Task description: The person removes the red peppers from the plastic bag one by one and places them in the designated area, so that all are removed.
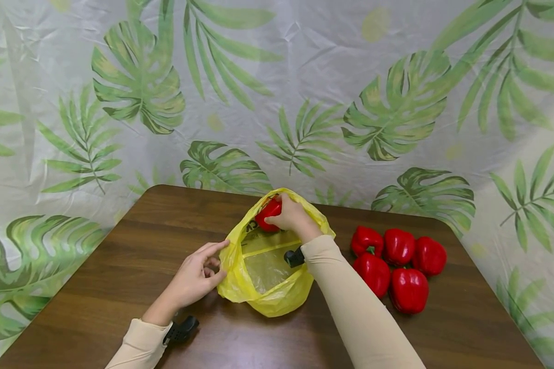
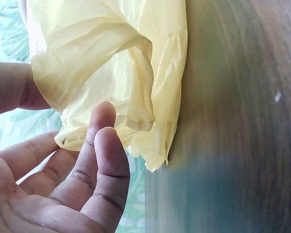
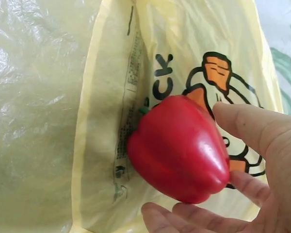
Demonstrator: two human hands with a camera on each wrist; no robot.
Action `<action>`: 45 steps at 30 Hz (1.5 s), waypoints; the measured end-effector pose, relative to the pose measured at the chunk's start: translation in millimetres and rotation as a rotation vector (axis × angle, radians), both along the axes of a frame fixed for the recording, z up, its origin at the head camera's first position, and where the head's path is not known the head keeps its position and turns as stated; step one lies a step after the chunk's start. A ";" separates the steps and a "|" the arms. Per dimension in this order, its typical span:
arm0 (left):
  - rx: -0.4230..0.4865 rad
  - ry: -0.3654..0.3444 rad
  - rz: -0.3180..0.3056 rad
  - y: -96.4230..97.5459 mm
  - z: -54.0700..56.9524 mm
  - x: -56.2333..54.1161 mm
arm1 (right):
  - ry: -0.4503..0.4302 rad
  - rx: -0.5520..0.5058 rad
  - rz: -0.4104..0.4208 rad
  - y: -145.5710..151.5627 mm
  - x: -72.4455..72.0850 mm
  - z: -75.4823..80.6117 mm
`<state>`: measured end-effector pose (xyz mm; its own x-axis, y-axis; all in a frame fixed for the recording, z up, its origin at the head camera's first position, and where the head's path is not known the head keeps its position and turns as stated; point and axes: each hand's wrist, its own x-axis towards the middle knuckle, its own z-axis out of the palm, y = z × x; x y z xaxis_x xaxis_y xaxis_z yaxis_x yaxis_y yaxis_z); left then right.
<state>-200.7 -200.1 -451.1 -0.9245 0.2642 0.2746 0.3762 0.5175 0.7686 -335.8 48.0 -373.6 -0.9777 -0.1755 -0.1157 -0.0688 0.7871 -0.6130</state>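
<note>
A yellow plastic bag (image 1: 277,302) stands on the table with its mouth spread wide. At its left rim my left hand (image 1: 196,274) holds the plastic between thumb and index finger. The other fingers curl loosely beside it, and the thumb tip is hidden behind the bag in the left wrist view. Inside the mouth, my right hand (image 1: 295,218) grips a red bell pepper (image 3: 179,150) by its blunt end, thumb on one side and fingers (image 3: 203,218) on the other. The pepper's green stem points away from the palm, toward the printed inner wall.
Several more red bell peppers (image 1: 399,246) sit in a cluster on the wooden table (image 1: 157,225), right of the bag and close to my right sleeve. Behind the table hangs a leaf-patterned curtain (image 1: 304,87). Black wrist cameras (image 1: 182,328) are strapped to both wrists.
</note>
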 end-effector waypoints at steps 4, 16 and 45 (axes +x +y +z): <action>-0.004 0.002 0.001 0.5 0.5 0.5 | -0.001 -0.017 -0.018 -1.6 0.8 -3.4; 0.031 0.021 -0.022 0.1 2.8 0.9 | 0.007 -0.028 -0.029 -3.0 -0.8 -5.4; 0.027 0.017 -0.017 -1.4 2.4 1.1 | -0.006 0.046 0.050 0.7 7.0 -1.4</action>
